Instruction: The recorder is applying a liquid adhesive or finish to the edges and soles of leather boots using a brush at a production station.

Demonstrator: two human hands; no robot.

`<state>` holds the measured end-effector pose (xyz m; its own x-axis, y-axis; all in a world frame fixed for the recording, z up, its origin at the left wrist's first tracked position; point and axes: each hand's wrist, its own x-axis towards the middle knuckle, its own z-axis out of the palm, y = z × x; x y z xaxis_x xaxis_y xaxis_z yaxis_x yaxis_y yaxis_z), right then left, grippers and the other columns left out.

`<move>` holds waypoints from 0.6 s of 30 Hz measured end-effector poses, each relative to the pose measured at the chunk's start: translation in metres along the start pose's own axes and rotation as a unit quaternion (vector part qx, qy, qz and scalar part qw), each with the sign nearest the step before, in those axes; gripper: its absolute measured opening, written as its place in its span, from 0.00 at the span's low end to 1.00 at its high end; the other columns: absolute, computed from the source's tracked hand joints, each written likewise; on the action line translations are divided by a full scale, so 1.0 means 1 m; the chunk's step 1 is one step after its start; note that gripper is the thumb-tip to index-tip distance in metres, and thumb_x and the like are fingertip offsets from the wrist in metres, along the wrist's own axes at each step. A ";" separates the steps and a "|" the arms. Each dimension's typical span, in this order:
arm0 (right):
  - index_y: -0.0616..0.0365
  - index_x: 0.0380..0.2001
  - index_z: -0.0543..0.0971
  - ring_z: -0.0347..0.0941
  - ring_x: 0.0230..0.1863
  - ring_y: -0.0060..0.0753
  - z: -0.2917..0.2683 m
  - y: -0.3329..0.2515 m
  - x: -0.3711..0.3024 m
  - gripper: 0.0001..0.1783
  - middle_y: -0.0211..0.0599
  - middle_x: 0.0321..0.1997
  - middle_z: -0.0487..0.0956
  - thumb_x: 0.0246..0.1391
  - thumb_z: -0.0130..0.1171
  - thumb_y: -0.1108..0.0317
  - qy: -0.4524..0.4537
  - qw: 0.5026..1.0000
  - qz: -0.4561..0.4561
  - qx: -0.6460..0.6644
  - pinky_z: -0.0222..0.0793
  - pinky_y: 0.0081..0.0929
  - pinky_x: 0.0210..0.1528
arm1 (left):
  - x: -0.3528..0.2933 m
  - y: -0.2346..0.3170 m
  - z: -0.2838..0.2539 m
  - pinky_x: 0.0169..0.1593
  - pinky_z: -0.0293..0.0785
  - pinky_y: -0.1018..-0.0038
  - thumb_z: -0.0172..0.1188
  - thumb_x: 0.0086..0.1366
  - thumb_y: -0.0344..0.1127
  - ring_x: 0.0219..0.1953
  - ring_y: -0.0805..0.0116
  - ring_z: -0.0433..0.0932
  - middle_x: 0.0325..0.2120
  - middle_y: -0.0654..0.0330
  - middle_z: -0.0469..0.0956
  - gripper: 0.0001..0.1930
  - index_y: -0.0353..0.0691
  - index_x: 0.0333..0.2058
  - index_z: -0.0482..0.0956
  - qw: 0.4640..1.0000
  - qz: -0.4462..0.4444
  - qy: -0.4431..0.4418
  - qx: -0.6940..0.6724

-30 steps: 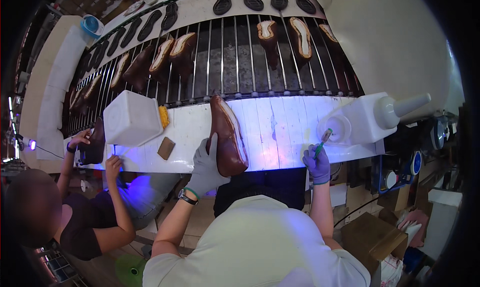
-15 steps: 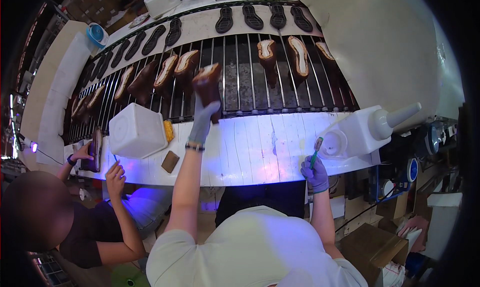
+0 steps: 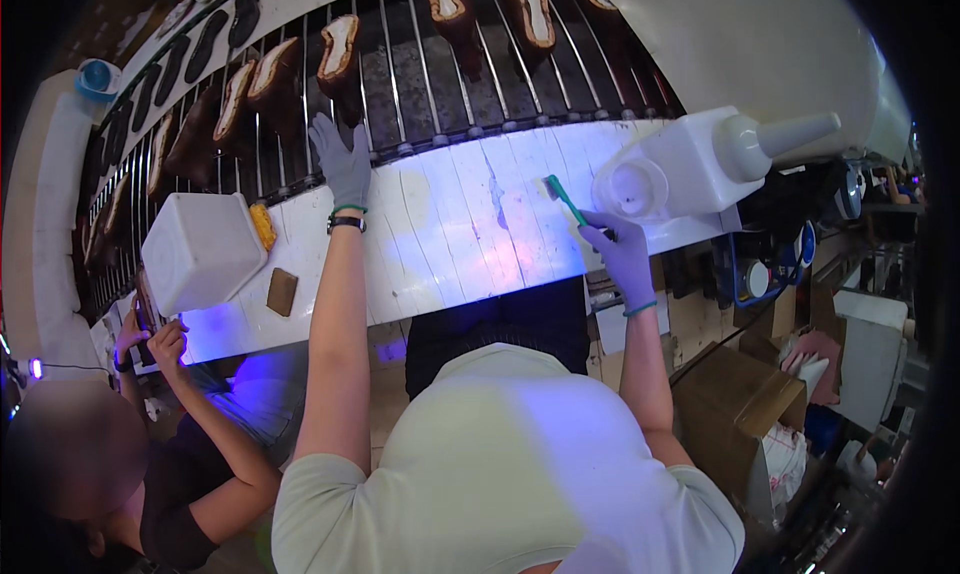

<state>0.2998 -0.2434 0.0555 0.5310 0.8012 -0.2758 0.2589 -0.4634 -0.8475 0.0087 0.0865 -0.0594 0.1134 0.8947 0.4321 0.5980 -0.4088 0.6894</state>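
Observation:
My gloved left hand (image 3: 343, 164) lies with its fingers spread at the near edge of the rack, holding nothing. Just past its fingertips a brown leather shoe upper (image 3: 340, 62) rests bottom-up on the metal bars, its white underside showing. A green-handled toothbrush (image 3: 567, 200) is gripped in my gloved right hand (image 3: 620, 249), bristles raised over the white tabletop. Close to that hand is a small round white cup (image 3: 634, 188), beside a large white bottle (image 3: 698, 156) lying with its nozzle to the right.
More uppers (image 3: 526, 14) sit along the rack (image 3: 395, 59), with dark soles (image 3: 206, 46) behind. On the white table (image 3: 430, 224) are a square white container (image 3: 200, 254), a yellow sponge (image 3: 263, 226) and a brown block (image 3: 282, 292). A co-worker's hands (image 3: 166, 344) are at the left.
My left hand has let go of the brown shoe upper, which now rests on the rack. My right hand has tilted the toothbrush leftward. The whole view has shifted.

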 end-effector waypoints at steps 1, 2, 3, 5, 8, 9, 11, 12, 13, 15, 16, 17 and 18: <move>0.57 0.47 0.84 0.71 0.26 0.17 0.001 -0.001 0.000 0.16 0.30 0.28 0.81 0.54 0.64 0.67 0.019 0.999 -0.022 -0.025 0.66 0.18 0.30 | -0.008 0.006 -0.005 0.72 0.45 0.57 0.55 0.68 0.50 0.73 0.40 0.42 0.69 0.36 0.50 0.40 0.29 0.68 0.53 0.999 -0.028 -0.028 0.026; 0.58 0.47 0.84 0.72 0.27 0.18 0.003 -0.001 0.001 0.17 0.31 0.30 0.82 0.54 0.64 0.67 0.037 0.997 -0.051 -0.046 0.67 0.19 0.31 | -0.013 0.012 -0.009 0.72 0.45 0.57 0.55 0.68 0.50 0.73 0.40 0.43 0.69 0.36 0.51 0.39 0.29 0.68 0.54 0.998 -0.019 -0.028 0.052; 0.59 0.47 0.84 0.73 0.28 0.19 0.006 -0.001 0.001 0.17 0.33 0.31 0.83 0.54 0.65 0.67 0.056 0.994 -0.064 -0.070 0.69 0.21 0.32 | -0.016 0.017 -0.012 0.72 0.46 0.57 0.55 0.68 0.49 0.73 0.40 0.44 0.69 0.36 0.52 0.38 0.30 0.68 0.55 0.997 0.004 -0.018 0.076; 0.60 0.46 0.84 0.77 0.31 0.30 0.013 -0.001 -0.002 0.17 0.39 0.36 0.84 0.54 0.64 0.66 0.063 0.990 -0.078 -0.098 0.72 0.29 0.37 | -0.017 0.024 -0.016 0.72 0.47 0.58 0.55 0.68 0.49 0.73 0.43 0.45 0.68 0.38 0.54 0.36 0.31 0.67 0.59 0.998 -0.017 -0.018 0.060; 0.58 0.43 0.84 0.80 0.34 0.43 0.026 -0.004 -0.013 0.14 0.44 0.37 0.84 0.55 0.63 0.65 0.075 0.982 -0.082 -0.151 0.74 0.34 0.41 | -0.015 0.028 -0.017 0.72 0.46 0.61 0.55 0.69 0.49 0.74 0.46 0.45 0.69 0.40 0.55 0.34 0.33 0.66 0.61 0.998 -0.038 -0.024 0.053; 0.58 0.43 0.84 0.80 0.35 0.45 0.030 -0.006 -0.019 0.14 0.44 0.38 0.83 0.55 0.63 0.65 0.073 0.979 -0.090 -0.166 0.74 0.35 0.41 | -0.015 0.028 -0.017 0.72 0.47 0.61 0.55 0.69 0.49 0.74 0.46 0.45 0.68 0.40 0.56 0.34 0.33 0.66 0.61 0.997 -0.038 -0.027 0.055; 0.58 0.42 0.84 0.79 0.36 0.49 0.040 -0.010 -0.031 0.13 0.44 0.38 0.83 0.55 0.62 0.65 0.060 0.976 -0.094 -0.186 0.74 0.37 0.42 | -0.016 0.028 -0.017 0.72 0.47 0.61 0.55 0.69 0.49 0.74 0.46 0.46 0.68 0.40 0.57 0.33 0.33 0.66 0.62 0.997 -0.037 -0.029 0.057; 0.58 0.41 0.84 0.79 0.37 0.50 0.045 -0.013 -0.037 0.12 0.45 0.39 0.83 0.55 0.62 0.65 0.047 0.976 -0.090 -0.190 0.74 0.38 0.42 | -0.017 0.027 -0.016 0.72 0.47 0.61 0.54 0.69 0.49 0.74 0.46 0.46 0.68 0.41 0.58 0.33 0.34 0.65 0.63 0.997 -0.035 -0.028 0.056; 0.57 0.41 0.84 0.79 0.37 0.51 0.051 -0.016 -0.040 0.12 0.45 0.39 0.83 0.55 0.61 0.66 0.035 0.977 -0.078 -0.193 0.73 0.39 0.42 | -0.017 0.027 -0.017 0.72 0.47 0.61 0.54 0.69 0.49 0.73 0.46 0.46 0.68 0.41 0.58 0.33 0.34 0.65 0.63 0.998 -0.029 -0.025 0.052; 0.59 0.41 0.85 0.75 0.29 0.36 0.062 -0.025 -0.042 0.12 0.39 0.34 0.83 0.57 0.62 0.64 -0.083 0.996 0.001 -0.029 0.69 0.29 0.33 | -0.016 0.026 -0.017 0.71 0.50 0.59 0.54 0.69 0.48 0.73 0.43 0.48 0.67 0.40 0.59 0.32 0.34 0.65 0.63 0.997 -0.026 -0.028 0.062; 0.60 0.41 0.85 0.73 0.25 0.29 0.067 -0.031 -0.042 0.13 0.36 0.31 0.83 0.58 0.62 0.63 -0.139 0.988 0.043 0.055 0.66 0.24 0.29 | -0.016 0.026 -0.018 0.71 0.51 0.57 0.54 0.69 0.47 0.72 0.42 0.48 0.67 0.39 0.59 0.32 0.34 0.64 0.63 0.997 -0.017 -0.032 0.068; 0.61 0.41 0.85 0.71 0.20 0.21 0.071 -0.037 -0.039 0.13 0.33 0.29 0.83 0.59 0.62 0.63 -0.191 0.968 0.099 0.127 0.64 0.19 0.24 | -0.016 0.027 -0.018 0.71 0.51 0.57 0.54 0.69 0.47 0.72 0.42 0.49 0.67 0.40 0.59 0.32 0.33 0.64 0.64 0.997 -0.022 -0.030 0.063; 0.60 0.42 0.85 0.69 0.20 0.17 0.074 -0.045 -0.034 0.14 0.30 0.29 0.82 0.58 0.62 0.62 -0.193 0.962 0.079 0.175 0.61 0.16 0.23 | -0.016 0.028 -0.018 0.71 0.51 0.58 0.54 0.69 0.47 0.72 0.42 0.49 0.66 0.40 0.60 0.31 0.33 0.64 0.64 0.998 -0.023 -0.028 0.059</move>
<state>0.2100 -0.2216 0.0695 0.1855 0.8429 -0.5051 -0.1233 -0.4900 -0.8629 0.0091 0.0572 -0.0368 0.1261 0.9218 0.3666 0.6928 -0.3463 0.6326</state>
